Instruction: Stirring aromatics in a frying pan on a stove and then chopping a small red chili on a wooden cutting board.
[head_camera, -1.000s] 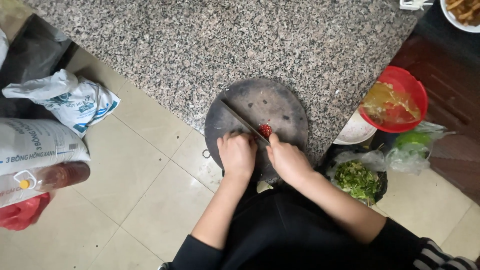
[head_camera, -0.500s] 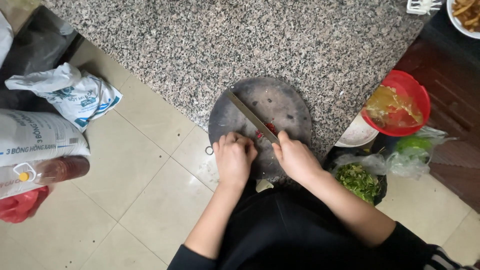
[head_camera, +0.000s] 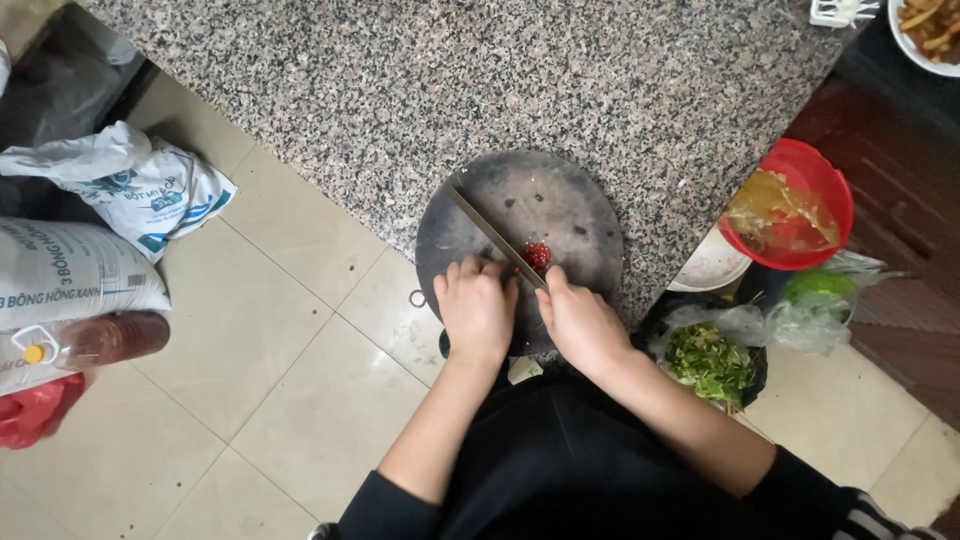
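A round dark cutting board (head_camera: 560, 200) lies on the edge of a speckled granite slab (head_camera: 450, 70). A small pile of chopped red chili (head_camera: 538, 255) sits on it near me. My right hand (head_camera: 580, 325) grips the handle of a long knife (head_camera: 490, 232), whose blade runs diagonally up-left across the board beside the chili. My left hand (head_camera: 476, 308) rests curled on the board's near edge, fingertips against the blade's left side. Both forearms wear dark sleeves pushed up.
A red bowl (head_camera: 830, 185) with yellowish liquid, a white plate (head_camera: 710, 265), a dark bowl of chopped greens (head_camera: 710, 362) and a plastic bag with something green (head_camera: 822, 290) stand right. White sacks (head_camera: 150, 190), an oil bottle (head_camera: 95, 342) and a red bag (head_camera: 30, 415) lie left on the tiled floor.
The knife and both hands shifted slightly over the board, the blade moving against the red chili pile. The camera view drifted a little.
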